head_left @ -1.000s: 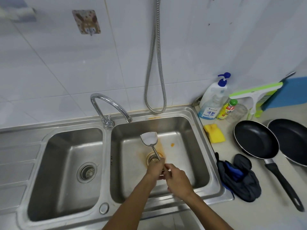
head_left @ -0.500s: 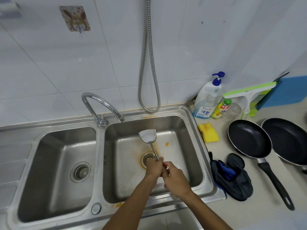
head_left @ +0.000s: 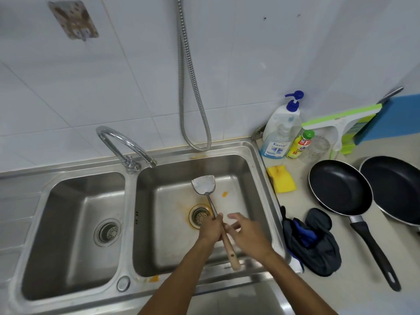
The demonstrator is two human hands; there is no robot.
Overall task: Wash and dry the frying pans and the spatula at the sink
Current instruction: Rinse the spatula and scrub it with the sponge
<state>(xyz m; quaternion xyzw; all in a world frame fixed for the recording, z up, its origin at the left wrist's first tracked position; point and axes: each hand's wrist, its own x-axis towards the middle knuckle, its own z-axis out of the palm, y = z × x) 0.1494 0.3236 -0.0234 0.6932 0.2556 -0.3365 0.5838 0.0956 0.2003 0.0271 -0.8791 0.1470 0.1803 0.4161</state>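
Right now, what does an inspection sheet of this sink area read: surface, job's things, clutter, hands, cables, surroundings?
Surface: steel double sink, orange stains round the right drain; pale counter.
Job's things: spatula over the right basin, blade pointing away; left frying pan and right frying pan on the counter.
Clutter: yellow sponge, dark cloth, soap bottle, small yellow bottle, squeegee.
Hands: left hand grips the spatula handle; right hand beside it, fingers loose, blurred.
Cables: nothing seen; a metal hose hangs behind the sink.
Surroundings: white tiled wall, tap above the divider.
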